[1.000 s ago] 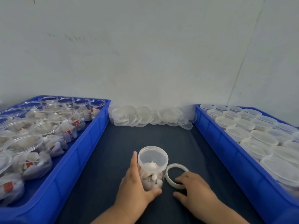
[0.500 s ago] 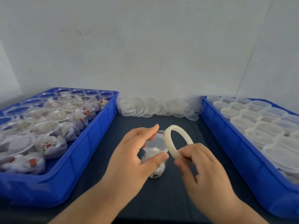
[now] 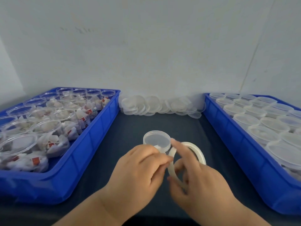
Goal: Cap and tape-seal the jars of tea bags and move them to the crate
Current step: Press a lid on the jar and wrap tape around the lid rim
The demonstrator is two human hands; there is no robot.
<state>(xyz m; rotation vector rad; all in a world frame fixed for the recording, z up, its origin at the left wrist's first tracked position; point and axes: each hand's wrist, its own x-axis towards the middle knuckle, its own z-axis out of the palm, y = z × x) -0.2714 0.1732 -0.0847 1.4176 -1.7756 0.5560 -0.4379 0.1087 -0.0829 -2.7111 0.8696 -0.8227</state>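
Note:
A clear capped jar of tea bags (image 3: 156, 141) stands on the dark table (image 3: 130, 137) between two blue crates. In front of it my right hand (image 3: 197, 181) grips a pale roll of tape (image 3: 194, 148), held upright with fingers through its ring. My left hand (image 3: 140, 168) is beside it, its fingertips pinching at the roll's left edge. The jar's lower part is hidden behind my hands.
The left blue crate (image 3: 91, 144) holds several uncapped jars of tea bags (image 3: 53, 128). The right blue crate (image 3: 234, 137) holds several capped jars (image 3: 260, 123). A heap of loose clear lids (image 3: 156, 105) lies along the wall at the back.
My right hand picked the tape roll up from the table and raised it. My left hand let go of the jar and came across to the roll's edge.

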